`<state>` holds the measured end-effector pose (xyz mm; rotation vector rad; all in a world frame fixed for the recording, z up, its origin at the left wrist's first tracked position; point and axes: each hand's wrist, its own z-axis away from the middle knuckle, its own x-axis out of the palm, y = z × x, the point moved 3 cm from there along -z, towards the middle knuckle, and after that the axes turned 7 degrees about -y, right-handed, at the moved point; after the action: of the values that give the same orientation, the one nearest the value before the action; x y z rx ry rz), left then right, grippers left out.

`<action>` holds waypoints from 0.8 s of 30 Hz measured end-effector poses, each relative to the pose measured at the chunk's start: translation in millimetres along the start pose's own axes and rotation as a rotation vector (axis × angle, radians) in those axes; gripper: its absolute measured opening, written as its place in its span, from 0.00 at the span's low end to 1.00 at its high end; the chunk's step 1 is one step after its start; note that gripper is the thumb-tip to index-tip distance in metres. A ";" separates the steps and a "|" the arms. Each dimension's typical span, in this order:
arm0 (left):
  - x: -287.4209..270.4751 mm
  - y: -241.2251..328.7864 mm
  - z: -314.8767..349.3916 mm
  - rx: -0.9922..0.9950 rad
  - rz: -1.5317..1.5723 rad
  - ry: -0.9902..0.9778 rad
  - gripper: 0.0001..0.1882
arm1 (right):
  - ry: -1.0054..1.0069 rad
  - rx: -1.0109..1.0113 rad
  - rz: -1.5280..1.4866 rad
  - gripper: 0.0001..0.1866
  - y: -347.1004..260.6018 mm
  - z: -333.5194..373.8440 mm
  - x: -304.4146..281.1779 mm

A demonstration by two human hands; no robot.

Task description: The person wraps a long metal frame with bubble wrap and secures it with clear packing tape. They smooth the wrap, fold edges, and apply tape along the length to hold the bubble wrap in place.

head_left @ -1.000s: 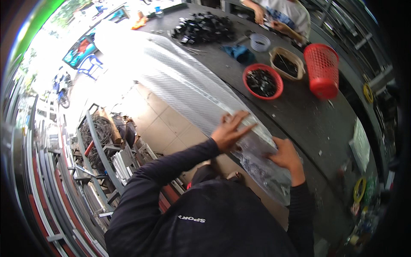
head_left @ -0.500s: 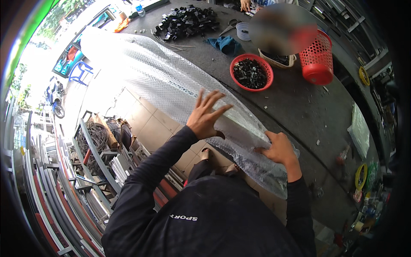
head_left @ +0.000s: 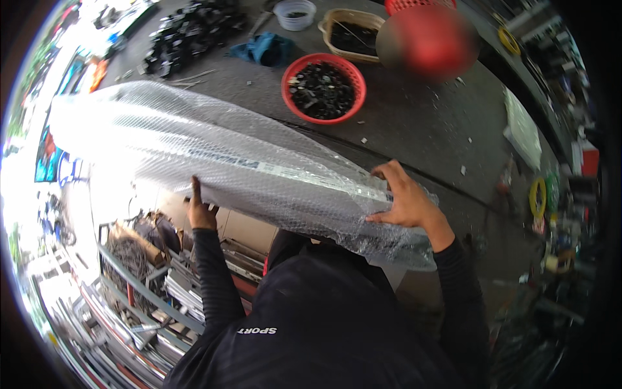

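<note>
A long bundle in clear bubble wrap (head_left: 278, 194) lies slantwise along the table's near edge, from far left to near right, part of it overhanging my side. A pale strip shows through the wrap; what else is inside I cannot make out. My left hand (head_left: 201, 211) grips the bundle's near edge left of centre, one finger upright against its side and the others partly hidden. Close to the right end, my right hand (head_left: 408, 202) clasps the bundle from above, fingers curled over the far side and thumb on the near side. Loose wrap (head_left: 414, 253) hangs past it.
Across the dark table (head_left: 414, 129) stand a red basket of small black pieces (head_left: 322, 89), a beige basket (head_left: 330, 42) and a white tub (head_left: 295, 16). A blue cloth (head_left: 264, 48) lies near a black heap (head_left: 191, 35). A metal rack (head_left: 149, 292) stands at lower left.
My left hand, spread above the wrap before, has moved left and down to the bundle's near edge. My right hand stays near the right end. The view has shifted, moving the baskets up and left.
</note>
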<state>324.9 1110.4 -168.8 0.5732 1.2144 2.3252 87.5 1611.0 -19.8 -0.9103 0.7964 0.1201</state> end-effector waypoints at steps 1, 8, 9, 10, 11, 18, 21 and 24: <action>0.7 1.8 -3.1 -0.001 -0.045 -0.010 0.48 | 0.026 -0.009 -0.021 0.60 0.4 -1.8 -1.2; -4.0 32.6 -8.9 0.420 -0.278 0.261 0.51 | -0.306 0.243 0.069 0.53 25.9 -14.5 5.5; -3.8 35.2 -11.4 0.427 -0.194 0.159 0.48 | -0.347 0.243 0.086 0.50 29.3 -15.6 5.5; -5.0 40.1 -13.7 0.452 -0.387 0.202 0.46 | -0.365 0.208 0.159 0.48 30.7 -18.3 6.1; -10.8 46.7 -13.5 0.453 -0.518 0.303 0.44 | -0.299 0.091 0.094 0.46 27.9 -18.1 3.1; -26.6 62.8 -24.3 0.049 0.110 0.284 0.62 | -0.335 0.131 -0.161 0.34 8.1 -12.8 -2.1; -34.2 78.0 -31.8 -0.052 0.043 0.255 0.74 | -0.360 0.183 -0.219 0.33 -5.7 -16.7 -7.4; -24.6 82.2 -39.1 0.057 0.098 0.209 0.75 | -0.391 0.189 -0.239 0.34 -25.7 -12.0 -15.1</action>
<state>307.0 1029.2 -124.2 0.4251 1.3784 2.4898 80.5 1589.4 2.9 -0.7639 0.3267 0.0106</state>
